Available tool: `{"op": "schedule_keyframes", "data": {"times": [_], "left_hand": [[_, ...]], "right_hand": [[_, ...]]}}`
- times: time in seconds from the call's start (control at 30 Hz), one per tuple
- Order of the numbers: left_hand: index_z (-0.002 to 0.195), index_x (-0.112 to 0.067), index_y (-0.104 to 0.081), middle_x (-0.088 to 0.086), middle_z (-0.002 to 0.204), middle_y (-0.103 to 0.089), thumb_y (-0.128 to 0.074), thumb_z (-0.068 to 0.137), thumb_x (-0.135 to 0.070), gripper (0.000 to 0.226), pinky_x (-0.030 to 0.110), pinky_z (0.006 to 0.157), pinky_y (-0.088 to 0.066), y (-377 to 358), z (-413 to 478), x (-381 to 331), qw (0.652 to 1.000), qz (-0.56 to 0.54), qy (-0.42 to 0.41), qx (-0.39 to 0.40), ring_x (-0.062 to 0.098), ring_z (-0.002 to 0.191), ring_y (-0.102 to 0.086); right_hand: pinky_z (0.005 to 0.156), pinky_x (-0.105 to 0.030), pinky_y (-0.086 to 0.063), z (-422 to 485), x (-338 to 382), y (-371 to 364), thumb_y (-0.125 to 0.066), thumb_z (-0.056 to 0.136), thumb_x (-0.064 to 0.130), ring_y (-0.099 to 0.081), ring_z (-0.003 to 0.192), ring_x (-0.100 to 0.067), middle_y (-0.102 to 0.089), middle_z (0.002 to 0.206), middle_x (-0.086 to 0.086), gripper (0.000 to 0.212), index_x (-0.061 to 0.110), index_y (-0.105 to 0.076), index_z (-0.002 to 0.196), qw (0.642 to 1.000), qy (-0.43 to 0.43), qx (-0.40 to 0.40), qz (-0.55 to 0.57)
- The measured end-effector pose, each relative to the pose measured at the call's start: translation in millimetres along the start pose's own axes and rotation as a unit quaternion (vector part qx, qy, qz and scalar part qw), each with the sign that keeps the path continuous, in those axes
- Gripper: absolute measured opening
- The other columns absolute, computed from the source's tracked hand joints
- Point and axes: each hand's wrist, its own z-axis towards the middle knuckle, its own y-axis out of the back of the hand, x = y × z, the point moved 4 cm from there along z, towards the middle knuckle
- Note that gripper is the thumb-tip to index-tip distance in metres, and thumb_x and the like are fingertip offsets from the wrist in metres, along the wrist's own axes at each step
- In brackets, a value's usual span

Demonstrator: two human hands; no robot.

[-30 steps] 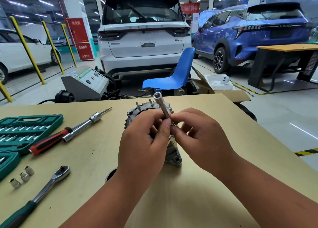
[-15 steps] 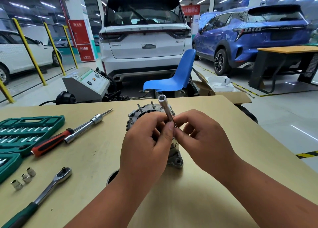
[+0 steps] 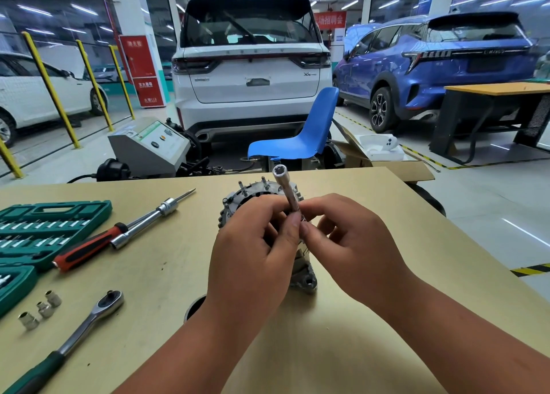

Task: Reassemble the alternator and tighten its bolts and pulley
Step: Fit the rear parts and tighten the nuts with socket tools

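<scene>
Tan wooden surface (image 3: 327, 349) bearing the grey ribbed metal alternator (image 3: 303, 277), stood on edge at centre for reach. Just before it, left hand (image 3: 253, 259) and right hand (image 3: 354, 250) both pinching the long chrome tubular socket (image 3: 287, 191), probably fitting something at its lower end.

Bright overhead strip lights; soft shadows; wide-angle edge distortion; sharp centre

Hands (left (image 3: 253, 253), right (image 3: 354, 250)) pinch a socket (image 3: 287, 191) over the alternator (image 3: 302, 274).
</scene>
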Motion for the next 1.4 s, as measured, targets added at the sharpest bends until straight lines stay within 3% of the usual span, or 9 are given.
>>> {"op": "schedule_keyframes", "data": {"times": [0.23, 0.37, 0.57, 0.7, 0.87, 1.0, 1.23, 1.4], "left_hand": [[0.098, -0.04, -0.064, -0.018, 0.083, -0.063, -0.058, 0.096, -0.037, 0.007, 0.017, 0.06, -0.043, 0.3, -0.5, 0.7, 1.0, 0.016, 0.003, -0.002, 0.014, 0.071, -0.061], [0.099, -0.038, -0.066, -0.016, 0.084, -0.064, -0.058, 0.096, -0.038, 0.009, 0.022, 0.059, -0.046, 0.3, -0.3, 1.0, 1.0, 0.013, 0.003, -0.001, 0.015, 0.071, -0.061], [0.1, -0.041, -0.066, -0.016, 0.083, -0.063, -0.058, 0.096, -0.038, 0.009, 0.024, 0.059, -0.047, -0.3, -0.8, 1.0, 1.0, 0.006, 0.003, 0.0, 0.015, 0.07, -0.061], [0.102, -0.041, -0.066, -0.016, 0.085, -0.065, -0.058, 0.097, -0.038, 0.01, 0.019, 0.06, -0.046, -0.2, -0.5, 0.3, 1.0, 0.007, 0.002, -0.001, 0.016, 0.071, -0.062], [0.103, -0.04, -0.066, -0.016, 0.085, -0.065, -0.057, 0.097, -0.039, 0.011, 0.018, 0.06, -0.045, 0.0, -0.5, 0.1, 1.0, 0.02, 0.0, -0.004, 0.015, 0.073, -0.062], [0.103, -0.039, -0.067, -0.015, 0.083, -0.065, -0.057, 0.097, -0.04, 0.011, 0.028, 0.058, -0.05, 0.0, -1.6, 1.3, 1.0, 0.008, 0.011, -0.002, 0.017, 0.071, -0.062], [0.1, -0.04, -0.066, -0.017, 0.081, -0.063, -0.057, 0.097, -0.038, 0.009, 0.019, 0.059, -0.044, -0.1, -0.3, -0.4, 1.0, 0.012, 0.008, 0.002, 0.014, 0.069, -0.061], [0.1, -0.04, -0.065, -0.017, 0.082, -0.064, -0.057, 0.097, -0.037, 0.009, 0.017, 0.06, -0.044, 0.5, -0.2, -0.6, 1.0, 0.012, 0.006, 0.001, 0.014, 0.071, -0.062]], "right_hand": [[0.065, -0.008, -0.042, 0.5, 0.6, 0.3, -0.073, 0.091, 0.024, -0.064, 0.077, -0.013, -0.067, 0.095, 0.016, 0.014, 0.029, -0.073, 0.104, 1.0, -0.002, -0.012, -0.006], [0.067, -0.01, -0.043, 0.1, 1.1, -0.1, -0.07, 0.094, 0.02, -0.064, 0.079, -0.014, -0.068, 0.096, 0.015, 0.022, 0.028, -0.076, 0.114, 1.0, 0.006, -0.002, 0.006], [0.065, -0.009, -0.043, 0.7, -0.7, 0.7, -0.073, 0.091, 0.026, -0.064, 0.078, -0.014, -0.068, 0.097, 0.015, 0.016, 0.027, -0.074, 0.107, 1.0, -0.006, -0.005, -0.005], [0.067, -0.009, -0.042, 0.7, -0.5, -0.8, -0.069, 0.094, 0.023, -0.065, 0.081, -0.013, -0.068, 0.098, 0.015, 0.023, 0.029, -0.076, 0.115, 1.0, 0.001, 0.005, 0.006], [0.065, -0.008, -0.042, 1.2, -1.8, 0.2, -0.073, 0.093, 0.026, -0.064, 0.079, -0.012, -0.067, 0.096, 0.016, 0.013, 0.028, -0.074, 0.106, 1.0, -0.005, -0.003, -0.01], [0.066, -0.009, -0.042, 1.1, 0.6, -0.2, -0.07, 0.093, 0.023, -0.065, 0.081, -0.012, -0.068, 0.097, 0.016, 0.021, 0.029, -0.076, 0.113, 1.0, 0.0, 0.0, 0.005], [0.068, -0.008, -0.041, 1.4, -1.0, -0.3, -0.073, 0.093, 0.019, -0.062, 0.08, -0.01, -0.067, 0.096, 0.015, 0.016, 0.023, -0.076, 0.108, 1.0, -0.001, 0.004, -0.004], [0.065, -0.009, -0.042, 1.0, 1.1, -1.0, -0.072, 0.089, 0.027, -0.065, 0.076, -0.014, -0.067, 0.096, 0.017, 0.023, 0.033, -0.074, 0.111, 1.0, -0.004, -0.005, -0.002]]}}
